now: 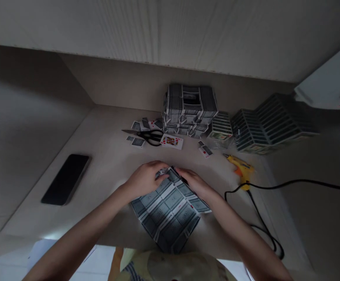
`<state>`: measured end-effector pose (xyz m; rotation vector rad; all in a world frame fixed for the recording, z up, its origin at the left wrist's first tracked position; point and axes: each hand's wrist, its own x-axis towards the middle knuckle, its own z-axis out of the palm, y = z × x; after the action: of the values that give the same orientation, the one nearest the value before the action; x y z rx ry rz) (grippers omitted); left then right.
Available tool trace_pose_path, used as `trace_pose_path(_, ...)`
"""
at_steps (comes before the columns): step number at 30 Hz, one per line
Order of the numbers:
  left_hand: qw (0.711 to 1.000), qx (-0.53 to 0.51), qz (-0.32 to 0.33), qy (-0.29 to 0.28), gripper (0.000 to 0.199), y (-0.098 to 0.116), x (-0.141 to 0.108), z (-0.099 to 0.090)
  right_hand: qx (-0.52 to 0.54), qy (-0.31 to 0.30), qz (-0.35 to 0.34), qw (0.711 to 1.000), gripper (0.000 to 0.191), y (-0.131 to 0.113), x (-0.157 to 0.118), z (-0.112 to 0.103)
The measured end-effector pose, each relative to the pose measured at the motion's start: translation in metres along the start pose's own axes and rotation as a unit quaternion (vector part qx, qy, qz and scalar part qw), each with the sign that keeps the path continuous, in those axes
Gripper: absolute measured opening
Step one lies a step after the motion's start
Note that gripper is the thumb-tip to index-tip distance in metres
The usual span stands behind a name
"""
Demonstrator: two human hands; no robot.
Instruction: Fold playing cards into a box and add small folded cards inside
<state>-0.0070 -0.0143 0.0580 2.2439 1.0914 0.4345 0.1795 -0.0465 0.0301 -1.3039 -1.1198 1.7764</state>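
A structure built of playing cards [165,210], with patterned backs facing out, is tilted at the table's near edge, close to my body. My left hand [148,177] grips its far left corner, the thumb lying over the top face. On the far right side, my right hand [195,182] is closed around the edge, its fingertips partly hidden behind the cards. Both hands meet near the far corner. Beyond them lie a king card [171,141], black-handled scissors [151,136] and some small cut card pieces [205,150].
Stacked card-built blocks [190,111] stand against the back wall. Rows of card boxes [272,123] fill the back right. A yellow glue gun [242,169] with a black cord [299,181] lies right. A phone [66,179] rests left. A shelf [170,35] overhangs the table.
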Motion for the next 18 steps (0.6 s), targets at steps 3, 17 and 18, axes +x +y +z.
trace_pose_path(3, 0.998, -0.041, -0.033, 0.016, 0.028, 0.002, 0.001, 0.002, 0.061, -0.014, 0.006, 0.998, 0.033, 0.001, 0.000, -0.001)
trace_pose_path(17, 0.981, -0.166, -0.088, 0.039, 0.025, -0.002, 0.001, 0.006, 0.168, -0.067, 0.044, 0.982, 0.034, -0.009, -0.003, 0.005)
trace_pose_path(18, 0.981, -0.168, -0.092, 0.035, 0.025, -0.003, 0.001, 0.006, 0.168, -0.069, 0.045, 0.982, 0.036, -0.009, -0.003, 0.005)
